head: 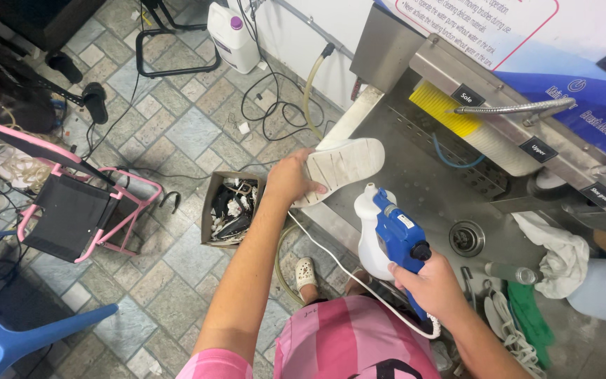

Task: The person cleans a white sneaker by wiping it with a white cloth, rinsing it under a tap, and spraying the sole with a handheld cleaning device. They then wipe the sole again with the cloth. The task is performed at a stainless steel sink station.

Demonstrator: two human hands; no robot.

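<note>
My left hand (290, 179) grips a white shoe (341, 167) by its heel end, sole turned up toward me, over the near edge of a steel wash basin (426, 189). My right hand (431, 283) holds the handle of a blue and white handheld spray gun (387, 235), whose nozzle points up toward the shoe's sole. A white cord (345, 270) runs from the gun down past my pink shirt.
A yellow brush roller (443, 109) and a flexible metal hose (513, 107) sit at the basin's back. A drain (466, 237), white cloth (562, 256) and green cloth (527, 316) lie right. A cardboard box of scraps (231, 208), pink folding stool (82, 203), white jug (231, 35) and blue chair (15, 337) stand on the tiled floor.
</note>
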